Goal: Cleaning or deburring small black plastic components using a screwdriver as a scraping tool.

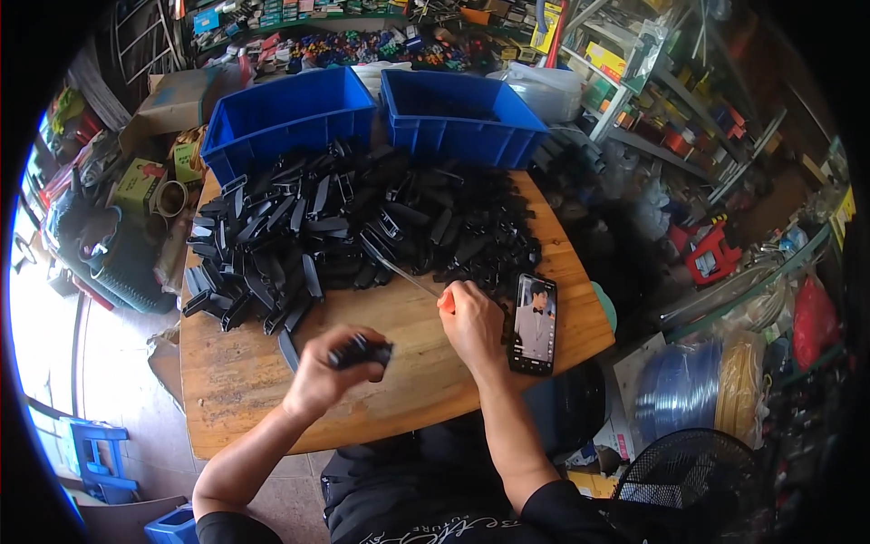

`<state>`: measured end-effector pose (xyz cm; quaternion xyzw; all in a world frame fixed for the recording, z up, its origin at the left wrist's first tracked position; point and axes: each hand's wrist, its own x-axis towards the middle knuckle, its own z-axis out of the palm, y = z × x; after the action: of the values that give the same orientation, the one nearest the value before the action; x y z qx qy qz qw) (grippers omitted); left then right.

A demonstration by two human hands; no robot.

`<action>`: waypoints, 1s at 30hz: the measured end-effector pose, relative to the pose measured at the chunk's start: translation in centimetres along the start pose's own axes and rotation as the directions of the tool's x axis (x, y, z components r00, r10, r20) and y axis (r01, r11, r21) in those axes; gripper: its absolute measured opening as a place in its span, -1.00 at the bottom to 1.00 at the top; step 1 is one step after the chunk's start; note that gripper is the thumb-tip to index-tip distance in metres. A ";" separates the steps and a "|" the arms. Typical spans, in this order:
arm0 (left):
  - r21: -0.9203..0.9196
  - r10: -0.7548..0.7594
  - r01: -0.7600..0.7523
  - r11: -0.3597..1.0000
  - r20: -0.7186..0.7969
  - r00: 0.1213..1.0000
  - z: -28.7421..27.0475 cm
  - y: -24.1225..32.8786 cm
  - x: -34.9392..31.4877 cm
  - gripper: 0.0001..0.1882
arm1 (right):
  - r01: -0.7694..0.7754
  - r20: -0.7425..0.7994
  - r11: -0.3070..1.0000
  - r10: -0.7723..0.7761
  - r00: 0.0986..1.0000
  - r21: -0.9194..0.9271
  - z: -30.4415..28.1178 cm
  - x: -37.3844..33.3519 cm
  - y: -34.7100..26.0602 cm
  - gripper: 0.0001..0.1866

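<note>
My left hand point(319, 374) is closed around a small black plastic part point(359, 352), held above the near left of the wooden table point(408, 390); motion blurs its details. To the right, my right hand point(477, 325) grips a screwdriver point(447, 301) by its orange-red handle. Its long thin metal shaft slants away to the upper left, the tip end over the edge of a big heap of black plastic parts point(317, 213). The tip itself is hard to make out against the dark pieces. The two hands are apart.
Two blue bins point(290, 118) stand side by side behind the heap. A phone point(535, 325) with a lit screen lies at the table's right, close to my right hand. A black fan point(684, 471) and wrapped tubing coils point(680, 390) are at the lower right.
</note>
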<state>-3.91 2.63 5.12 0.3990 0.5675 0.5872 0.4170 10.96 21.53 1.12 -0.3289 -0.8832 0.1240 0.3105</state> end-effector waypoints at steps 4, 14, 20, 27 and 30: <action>-0.692 -0.137 -0.002 0.722 -0.146 0.980 -1.4 0.8 0.4 -0.62 | 0.053 0.002 0.996 -0.053 0.999 0.067 -0.3 0.0 -0.9 -0.84; -0.500 0.107 -0.227 0.836 -0.257 0.960 -0.8 13.4 25.5 -0.61 | 0.181 0.153 0.982 -0.187 0.970 0.052 0.2 -1.5 -2.0 -0.82; 0.041 0.506 -0.516 0.856 -0.274 0.818 3.5 17.6 25.1 -0.32 | 0.142 0.173 0.987 -0.154 0.973 0.076 -0.6 -1.0 -2.0 -0.83; -0.426 0.663 -0.541 0.725 0.220 0.716 7.1 13.1 0.4 -0.83 | 0.127 0.243 0.984 -0.154 0.958 0.124 -1.7 -0.9 -1.5 -0.78; -0.777 0.887 -0.433 0.456 0.356 0.294 7.8 13.0 -0.6 -0.86 | 0.128 0.216 0.981 -0.159 0.963 0.149 -1.8 -0.5 -1.8 -0.85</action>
<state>3.17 4.55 18.43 0.6670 -0.0809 0.6252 0.3970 11.50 19.86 3.00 -0.2261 -0.9241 0.1967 0.2373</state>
